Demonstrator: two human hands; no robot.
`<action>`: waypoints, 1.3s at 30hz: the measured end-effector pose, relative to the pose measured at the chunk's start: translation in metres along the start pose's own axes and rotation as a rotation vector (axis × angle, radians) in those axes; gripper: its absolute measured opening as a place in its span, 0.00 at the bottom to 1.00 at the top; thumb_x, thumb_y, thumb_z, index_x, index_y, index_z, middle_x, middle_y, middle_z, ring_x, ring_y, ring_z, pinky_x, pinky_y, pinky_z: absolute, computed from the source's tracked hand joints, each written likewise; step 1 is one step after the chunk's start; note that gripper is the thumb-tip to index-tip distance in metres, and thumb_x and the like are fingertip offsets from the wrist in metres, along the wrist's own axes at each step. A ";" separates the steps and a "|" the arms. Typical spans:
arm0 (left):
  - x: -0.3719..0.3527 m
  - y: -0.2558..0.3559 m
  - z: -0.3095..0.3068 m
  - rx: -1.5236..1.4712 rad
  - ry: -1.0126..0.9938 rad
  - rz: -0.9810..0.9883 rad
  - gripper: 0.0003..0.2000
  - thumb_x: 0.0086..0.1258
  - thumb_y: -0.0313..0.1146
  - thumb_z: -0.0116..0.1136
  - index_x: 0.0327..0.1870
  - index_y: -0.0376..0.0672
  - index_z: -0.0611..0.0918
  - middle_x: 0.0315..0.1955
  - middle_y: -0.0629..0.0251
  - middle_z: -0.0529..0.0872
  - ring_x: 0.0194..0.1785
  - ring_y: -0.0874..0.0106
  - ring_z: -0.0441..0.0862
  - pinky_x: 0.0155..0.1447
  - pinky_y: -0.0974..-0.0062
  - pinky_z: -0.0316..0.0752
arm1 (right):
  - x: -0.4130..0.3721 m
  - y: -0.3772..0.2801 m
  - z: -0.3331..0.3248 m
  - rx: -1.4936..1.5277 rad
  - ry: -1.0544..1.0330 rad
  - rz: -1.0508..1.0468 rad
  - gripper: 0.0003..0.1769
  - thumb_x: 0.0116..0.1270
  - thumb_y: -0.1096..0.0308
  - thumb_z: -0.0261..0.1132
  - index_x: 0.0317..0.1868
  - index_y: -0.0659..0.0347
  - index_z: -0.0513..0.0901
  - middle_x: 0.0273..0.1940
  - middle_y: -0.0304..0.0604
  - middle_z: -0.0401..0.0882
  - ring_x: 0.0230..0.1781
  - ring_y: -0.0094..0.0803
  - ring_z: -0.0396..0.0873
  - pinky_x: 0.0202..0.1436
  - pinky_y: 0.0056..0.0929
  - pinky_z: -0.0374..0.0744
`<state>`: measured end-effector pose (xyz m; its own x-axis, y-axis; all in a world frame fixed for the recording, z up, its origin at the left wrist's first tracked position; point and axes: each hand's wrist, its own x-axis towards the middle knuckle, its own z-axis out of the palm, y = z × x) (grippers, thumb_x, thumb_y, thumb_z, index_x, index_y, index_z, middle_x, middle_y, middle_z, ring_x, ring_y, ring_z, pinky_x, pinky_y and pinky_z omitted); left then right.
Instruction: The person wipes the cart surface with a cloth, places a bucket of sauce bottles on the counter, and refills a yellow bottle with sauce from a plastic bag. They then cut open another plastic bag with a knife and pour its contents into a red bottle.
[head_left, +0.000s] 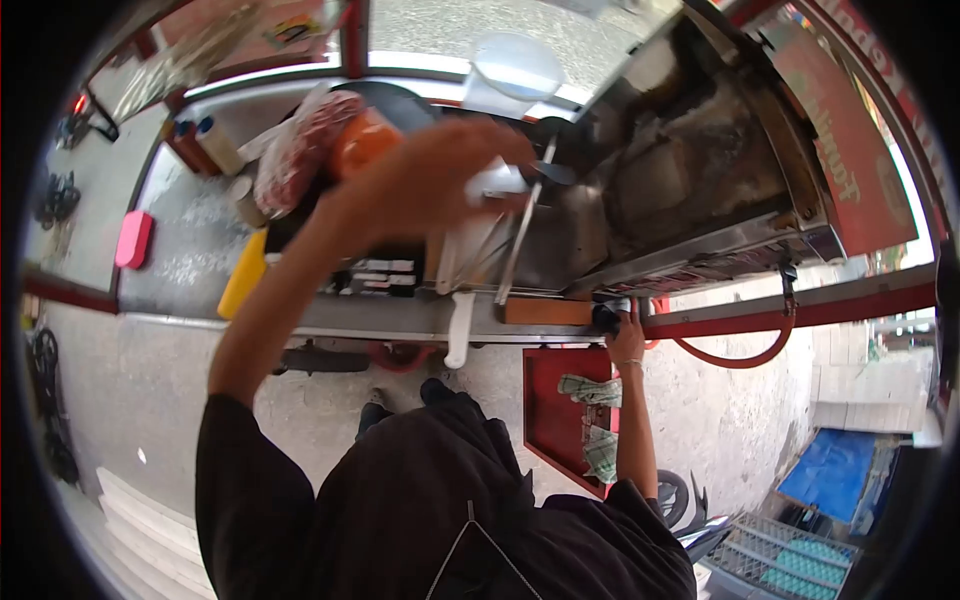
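Note:
My left hand, smeared by motion, is raised over the metal counter with thumb and fingers apart. A shiny whitish thing shows between them; it appears to lie behind the hand, not in its grip. Near it, long metal utensils lean beside the griddle. At the counter's front edge, my right hand is closed around a black knob below the griddle's left front corner. A white-handled utensil sticks out past the edge, left of a brown wooden block.
Sauce bottles, a plastic bag of reddish food, a yellow thing and a pink box are at the left. A clear bucket stands behind. A red hose loops at right; cloths hang on a red panel below.

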<state>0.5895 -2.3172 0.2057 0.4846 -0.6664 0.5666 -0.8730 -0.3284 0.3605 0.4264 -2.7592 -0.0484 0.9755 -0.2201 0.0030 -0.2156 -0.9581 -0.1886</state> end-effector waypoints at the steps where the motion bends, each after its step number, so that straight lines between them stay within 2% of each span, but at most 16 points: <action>1: -0.019 0.048 -0.029 -0.058 -0.076 -0.040 0.14 0.68 0.40 0.61 0.48 0.43 0.81 0.45 0.62 0.83 0.51 0.62 0.81 0.56 0.66 0.74 | 0.002 0.005 0.002 -0.009 0.031 -0.045 0.32 0.44 0.74 0.73 0.55 0.62 0.75 0.63 0.57 0.67 0.57 0.57 0.73 0.59 0.47 0.75; 4: -0.089 0.144 -0.076 -0.274 0.140 0.221 0.14 0.56 0.34 0.64 0.41 0.38 0.82 0.38 0.62 0.83 0.41 0.64 0.83 0.50 0.68 0.77 | 0.008 0.027 0.022 0.004 0.113 -0.177 0.32 0.44 0.74 0.72 0.54 0.61 0.77 0.52 0.56 0.76 0.55 0.57 0.74 0.60 0.46 0.74; 7: -0.148 0.195 -0.122 -0.498 0.150 0.387 0.10 0.59 0.31 0.57 0.37 0.32 0.79 0.31 0.61 0.77 0.39 0.64 0.78 0.49 0.66 0.74 | 0.009 0.015 0.025 0.024 -0.098 -0.028 0.35 0.44 0.74 0.73 0.57 0.62 0.74 0.67 0.59 0.63 0.62 0.57 0.70 0.66 0.43 0.72; 10: -0.194 0.225 -0.127 -0.273 0.471 0.335 0.09 0.54 0.34 0.57 0.18 0.43 0.74 0.25 0.68 0.76 0.35 0.72 0.75 0.40 0.73 0.72 | -0.023 -0.009 0.025 -0.192 0.218 0.163 0.47 0.48 0.70 0.70 0.71 0.54 0.59 0.60 0.63 0.68 0.61 0.60 0.66 0.63 0.50 0.71; 13: -0.226 0.252 -0.150 -0.403 0.594 0.098 0.11 0.54 0.36 0.55 0.15 0.42 0.74 0.19 0.73 0.71 0.32 0.73 0.73 0.39 0.74 0.70 | -0.048 -0.042 0.035 -0.161 0.251 0.320 0.37 0.50 0.64 0.70 0.61 0.65 0.70 0.54 0.66 0.74 0.57 0.58 0.71 0.59 0.48 0.75; 14: -0.239 0.258 -0.166 -0.388 0.602 0.084 0.11 0.54 0.36 0.55 0.15 0.42 0.74 0.19 0.73 0.71 0.32 0.73 0.73 0.39 0.74 0.70 | -0.058 -0.053 0.043 -0.159 0.244 0.301 0.37 0.50 0.64 0.70 0.61 0.65 0.70 0.54 0.66 0.74 0.57 0.58 0.71 0.59 0.48 0.75; 16: -0.256 0.258 -0.214 -0.254 0.157 0.067 0.08 0.52 0.35 0.56 0.16 0.43 0.77 0.18 0.75 0.72 0.33 0.73 0.75 0.40 0.72 0.70 | -0.077 -0.061 0.066 -0.097 0.156 0.088 0.21 0.54 0.63 0.67 0.47 0.65 0.80 0.41 0.62 0.81 0.48 0.58 0.79 0.55 0.50 0.78; 19: -0.271 0.256 -0.228 -0.316 0.105 0.175 0.08 0.49 0.38 0.60 0.15 0.48 0.76 0.17 0.75 0.74 0.31 0.74 0.74 0.46 0.69 0.69 | -0.142 -0.169 0.084 -0.246 -0.246 0.058 0.17 0.61 0.58 0.58 0.34 0.63 0.83 0.34 0.60 0.84 0.40 0.59 0.83 0.47 0.52 0.81; 20: -0.276 0.260 -0.226 -0.295 0.097 0.149 0.08 0.49 0.38 0.60 0.15 0.48 0.76 0.17 0.75 0.74 0.31 0.74 0.74 0.46 0.69 0.69 | -0.174 -0.239 0.071 -0.265 -0.416 -0.183 0.15 0.61 0.60 0.58 0.37 0.63 0.84 0.34 0.60 0.83 0.39 0.56 0.84 0.45 0.47 0.82; 22: -0.279 0.270 -0.201 0.052 0.000 0.041 0.08 0.52 0.35 0.60 0.24 0.41 0.78 0.26 0.68 0.78 0.33 0.68 0.77 0.44 0.71 0.73 | -0.207 -0.246 0.132 0.298 -1.045 -0.064 0.13 0.63 0.68 0.59 0.45 0.62 0.83 0.38 0.51 0.86 0.35 0.38 0.84 0.41 0.34 0.81; 24: -0.279 0.259 -0.208 0.228 -0.087 -0.072 0.09 0.55 0.35 0.59 0.29 0.38 0.78 0.29 0.65 0.79 0.36 0.66 0.79 0.44 0.72 0.74 | -0.234 -0.271 0.185 0.307 -1.235 -0.215 0.13 0.64 0.68 0.60 0.48 0.59 0.83 0.37 0.46 0.86 0.38 0.31 0.83 0.44 0.31 0.80; 26: -0.285 0.230 -0.197 0.107 0.079 -0.254 0.10 0.63 0.40 0.57 0.33 0.42 0.79 0.31 0.65 0.80 0.45 0.67 0.79 0.50 0.70 0.72 | -0.241 -0.311 0.211 0.337 -1.020 -0.615 0.13 0.64 0.67 0.62 0.47 0.61 0.82 0.35 0.47 0.85 0.36 0.31 0.84 0.41 0.30 0.80; 31: -0.408 0.145 -0.099 -0.029 0.096 -0.761 0.15 0.65 0.46 0.59 0.38 0.42 0.81 0.37 0.58 0.83 0.48 0.57 0.80 0.52 0.61 0.72 | -0.179 -0.476 0.080 0.620 -0.710 -0.710 0.13 0.64 0.67 0.64 0.47 0.62 0.81 0.34 0.46 0.85 0.33 0.31 0.83 0.39 0.30 0.80; 36: -0.641 0.114 0.066 0.038 -0.461 -1.410 0.23 0.64 0.55 0.57 0.40 0.40 0.82 0.41 0.49 0.84 0.45 0.50 0.82 0.48 0.54 0.77 | -0.044 -0.559 -0.062 0.734 -0.084 -0.784 0.08 0.65 0.72 0.63 0.44 0.60 0.82 0.30 0.37 0.81 0.29 0.22 0.79 0.34 0.25 0.77; 38: -0.677 0.109 0.079 -0.225 -1.064 -1.419 0.29 0.65 0.58 0.55 0.55 0.40 0.80 0.52 0.47 0.83 0.55 0.54 0.81 0.56 0.55 0.77 | 0.027 -0.578 -0.082 0.671 0.249 -0.779 0.11 0.61 0.73 0.66 0.45 0.59 0.82 0.31 0.43 0.81 0.29 0.33 0.81 0.36 0.31 0.79; 39: -0.676 0.107 0.075 -0.296 -1.090 -1.450 0.32 0.63 0.59 0.56 0.58 0.39 0.78 0.52 0.46 0.82 0.55 0.54 0.82 0.56 0.55 0.77 | 0.064 -0.584 -0.085 0.546 0.472 -0.837 0.13 0.60 0.72 0.67 0.46 0.58 0.82 0.31 0.45 0.80 0.30 0.38 0.82 0.38 0.34 0.80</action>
<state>0.1642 -1.9520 -0.1940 0.4071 -0.1261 -0.9046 0.2459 -0.9387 0.2416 0.6105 -2.2292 0.1454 0.6641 0.3008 0.6844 0.6667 -0.6525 -0.3601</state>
